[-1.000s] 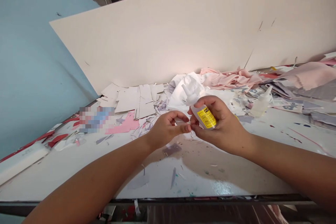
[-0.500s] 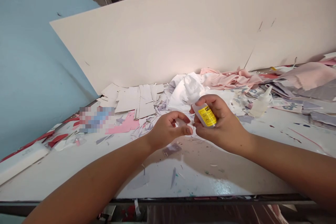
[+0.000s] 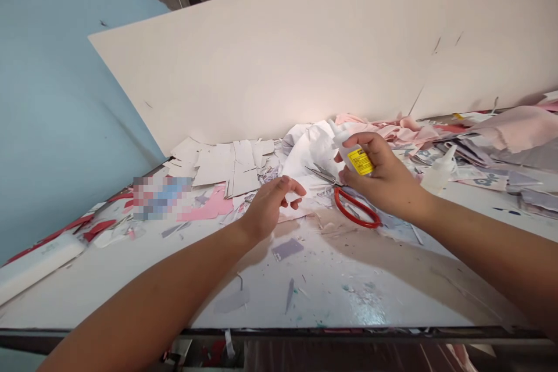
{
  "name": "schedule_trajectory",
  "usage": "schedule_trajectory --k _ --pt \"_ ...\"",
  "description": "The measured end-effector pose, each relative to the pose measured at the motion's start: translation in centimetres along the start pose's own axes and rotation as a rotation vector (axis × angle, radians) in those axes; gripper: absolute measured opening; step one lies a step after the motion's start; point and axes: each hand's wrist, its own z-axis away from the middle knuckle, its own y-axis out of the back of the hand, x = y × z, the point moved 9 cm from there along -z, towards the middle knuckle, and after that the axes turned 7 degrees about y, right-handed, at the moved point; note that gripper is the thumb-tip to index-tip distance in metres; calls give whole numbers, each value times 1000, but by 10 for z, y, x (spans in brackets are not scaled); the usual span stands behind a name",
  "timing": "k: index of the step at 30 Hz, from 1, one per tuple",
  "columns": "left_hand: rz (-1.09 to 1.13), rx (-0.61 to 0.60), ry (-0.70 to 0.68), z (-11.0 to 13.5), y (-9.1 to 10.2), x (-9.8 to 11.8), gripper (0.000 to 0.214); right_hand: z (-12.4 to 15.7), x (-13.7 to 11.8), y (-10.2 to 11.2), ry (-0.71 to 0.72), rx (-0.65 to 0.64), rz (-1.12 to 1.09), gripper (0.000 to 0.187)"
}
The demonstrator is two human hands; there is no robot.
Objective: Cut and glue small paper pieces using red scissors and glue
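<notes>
My right hand (image 3: 383,171) is wrapped round a translucent squeeze bottle with a yellow label (image 3: 360,161), raised above the worktop and tilted, its nozzle end up and to the left. My left hand (image 3: 274,203) hovers apart from it, fingers curled in; a small whitish bit shows between them, too unclear to name. Between and beyond the hands, red-handled scissors (image 3: 357,209) lie with blades parted, close under the bottle. A second translucent bottle with a pointed nozzle (image 3: 438,171) stands just beyond my right wrist.
White card pieces (image 3: 218,165) and pink scraps (image 3: 211,203) lie at back left. Crumpled white material (image 3: 307,145) and pink cloth (image 3: 392,128) are heaped against an upright white board (image 3: 305,52). A long white box (image 3: 41,264) sits at the left edge; small scraps litter the worktop (image 3: 143,290).
My right hand has moved up and right with the bottle, uncovering the scissors. My left hand has drawn slightly left and up, widening the gap between the hands.
</notes>
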Motion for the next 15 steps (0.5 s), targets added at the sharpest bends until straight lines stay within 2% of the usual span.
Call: schedule_trajectory --k 4,7,9,11,13,15 --pt "-26 40 27 0 4 0 45 -13 12 20 66 -11 394 35" --pt "-32 38 56 1 3 0 44 -15 15 26 33 -82 499 30" --pt "-27 28 86 0 2 -1 40 -15 15 26 -9 -112 488 27" --pt "-36 21 104 0 0 -3 32 -14 18 27 -75 -81 418 28" --pt "-91 14 106 -1 -1 -5 22 -10 23 24 -152 -24 276 35" --pt "-163 -7 106 -1 -4 -6 16 -4 28 11 -221 2 59 42"
